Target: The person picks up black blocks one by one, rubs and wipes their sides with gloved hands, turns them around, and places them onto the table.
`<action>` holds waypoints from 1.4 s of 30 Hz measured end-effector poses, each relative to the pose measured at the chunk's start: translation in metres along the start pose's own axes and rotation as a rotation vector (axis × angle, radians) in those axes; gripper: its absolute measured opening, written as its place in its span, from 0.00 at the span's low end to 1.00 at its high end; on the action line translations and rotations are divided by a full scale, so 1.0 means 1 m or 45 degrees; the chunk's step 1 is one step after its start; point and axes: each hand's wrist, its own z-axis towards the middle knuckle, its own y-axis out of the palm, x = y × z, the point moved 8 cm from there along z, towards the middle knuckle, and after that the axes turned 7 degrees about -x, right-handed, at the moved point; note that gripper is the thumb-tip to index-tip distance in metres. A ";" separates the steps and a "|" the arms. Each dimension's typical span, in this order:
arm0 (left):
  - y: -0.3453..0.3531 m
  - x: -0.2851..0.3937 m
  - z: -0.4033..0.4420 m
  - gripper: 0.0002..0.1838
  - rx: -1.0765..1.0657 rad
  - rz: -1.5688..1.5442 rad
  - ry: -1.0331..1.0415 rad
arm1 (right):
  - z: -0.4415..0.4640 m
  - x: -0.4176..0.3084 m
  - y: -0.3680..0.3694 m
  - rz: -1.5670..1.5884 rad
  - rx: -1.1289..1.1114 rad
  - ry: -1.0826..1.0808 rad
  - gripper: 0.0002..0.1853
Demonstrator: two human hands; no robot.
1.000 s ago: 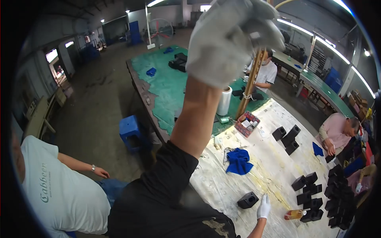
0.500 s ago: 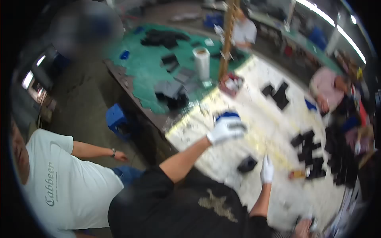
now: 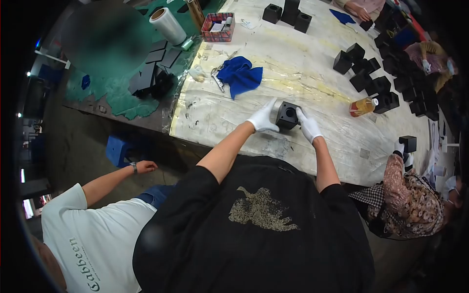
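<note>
A black box (image 3: 288, 115) with a round hole in the face turned up stands on the pale covered table (image 3: 293, 63), between my white-gloved hands. My right hand (image 3: 309, 125) has its fingers against the box's right side. On the left, my left hand (image 3: 264, 118) is spread in a wide curve, its thumb and fingers apart, close beside the box; whether it touches is hard to tell. Beyond my left hand lies a crumpled blue cloth (image 3: 240, 75), with a small metal tool (image 3: 218, 80) by its left edge.
Several black boxes (image 3: 361, 80) crowd the right side near an orange-labelled bottle (image 3: 362, 106). A plaid basket (image 3: 218, 27) and a plastic film roll (image 3: 167, 25) stand at the back left. A person in white (image 3: 105, 219) is at left; one in a floral top (image 3: 415, 205) is at right.
My left hand has come from the blue cloth to the box's left side, empty. My right hand has closed in on the box. The view has swung and become sharper.
</note>
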 end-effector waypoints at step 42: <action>-0.023 -0.017 0.020 0.61 0.041 0.062 0.200 | -0.019 -0.100 0.055 -1.099 0.098 -0.535 0.40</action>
